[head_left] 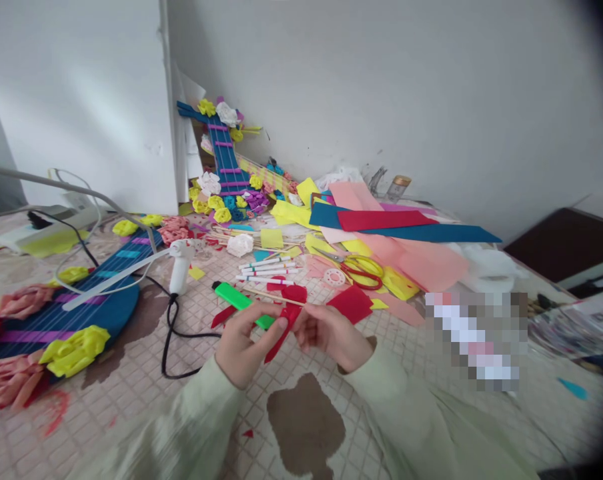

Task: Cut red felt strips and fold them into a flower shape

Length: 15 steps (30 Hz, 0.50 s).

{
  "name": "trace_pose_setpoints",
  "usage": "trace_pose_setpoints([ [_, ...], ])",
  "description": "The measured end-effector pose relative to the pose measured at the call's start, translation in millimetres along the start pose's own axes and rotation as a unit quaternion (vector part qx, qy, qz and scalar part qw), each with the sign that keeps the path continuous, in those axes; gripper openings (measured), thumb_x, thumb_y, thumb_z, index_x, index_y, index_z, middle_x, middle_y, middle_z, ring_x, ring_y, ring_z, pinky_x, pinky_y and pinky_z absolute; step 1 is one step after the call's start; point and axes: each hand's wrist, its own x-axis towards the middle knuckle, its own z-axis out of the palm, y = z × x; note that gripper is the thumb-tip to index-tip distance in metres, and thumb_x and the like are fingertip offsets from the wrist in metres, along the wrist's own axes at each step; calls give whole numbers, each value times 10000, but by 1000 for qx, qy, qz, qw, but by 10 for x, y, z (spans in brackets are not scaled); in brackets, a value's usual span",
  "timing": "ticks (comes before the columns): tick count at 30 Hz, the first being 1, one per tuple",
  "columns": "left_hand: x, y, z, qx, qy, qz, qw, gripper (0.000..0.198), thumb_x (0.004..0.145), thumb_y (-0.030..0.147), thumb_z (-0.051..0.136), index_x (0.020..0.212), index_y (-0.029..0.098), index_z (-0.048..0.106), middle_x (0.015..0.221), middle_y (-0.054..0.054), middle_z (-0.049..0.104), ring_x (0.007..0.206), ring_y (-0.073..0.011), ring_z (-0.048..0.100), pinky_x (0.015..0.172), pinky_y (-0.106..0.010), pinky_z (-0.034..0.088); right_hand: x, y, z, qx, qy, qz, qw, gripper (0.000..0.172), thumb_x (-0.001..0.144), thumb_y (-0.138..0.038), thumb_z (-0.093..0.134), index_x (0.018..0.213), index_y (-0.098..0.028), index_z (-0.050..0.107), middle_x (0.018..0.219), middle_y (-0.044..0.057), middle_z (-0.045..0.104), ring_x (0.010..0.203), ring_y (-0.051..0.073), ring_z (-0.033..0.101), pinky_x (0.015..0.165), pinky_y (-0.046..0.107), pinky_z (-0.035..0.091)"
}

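My left hand (246, 339) pinches a narrow strip of red crepe paper (277, 348) between thumb and fingers. Close beside it, my right hand (334, 335) is closed, its thumb and forefinger at the end of a thin wooden stick (271, 295). That stick slants to the left above my left fingers, over a rounded red piece (294, 293). The curled fingers of my right hand partly hide the paper. Just behind my left hand lies a flat green tool with a black end (237, 298); its exact kind is unclear.
A white glue gun (179, 275) with a black cord stands at left, near a blue paper guitar (119, 297) with paper flowers. Several markers (269, 270), red-handled scissors (364, 272) and crepe paper sheets (411, 257) lie behind. Another decorated guitar (225, 157) leans at the back.
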Motion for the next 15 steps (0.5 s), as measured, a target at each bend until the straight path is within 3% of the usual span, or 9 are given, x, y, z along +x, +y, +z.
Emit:
trace_pose_setpoints([
  [4, -10, -36, 43, -58, -5, -81, 995, 97, 678, 235, 572, 717, 156, 614, 689, -29, 625, 660, -157, 555, 631, -246, 436, -10, 2, 28, -144, 66, -154, 975, 217, 650, -325, 614, 785, -157, 592, 671, 6, 557, 609, 104, 496, 572, 226, 398],
  [7, -8, -8, 64, -63, -23, -102, 993, 85, 655, 217, 581, 684, 144, 614, 645, -26, 615, 620, -146, 543, 603, -240, 433, -11, 25, 34, -214, 72, -169, 960, 200, 644, -301, 629, 794, -171, 602, 712, 10, 564, 648, 110, 499, 597, 232, 404],
  [12, 1, 42, 78, -81, -14, -125, 989, 85, 643, 221, 579, 656, 142, 607, 627, -23, 617, 598, -143, 547, 585, -234, 437, -11, 33, 43, -235, 76, -172, 954, 177, 665, -309, 601, 766, -164, 593, 669, 5, 551, 628, 112, 505, 582, 235, 419],
  [15, -3, 28, 76, -50, -6, -123, 991, 98, 653, 235, 571, 656, 146, 613, 626, -25, 629, 593, -147, 559, 578, -232, 443, -52, 9, 85, -289, 127, -253, 915, 121, 693, -253, 565, 783, -173, 575, 719, 18, 551, 667, 123, 507, 618, 249, 425],
])
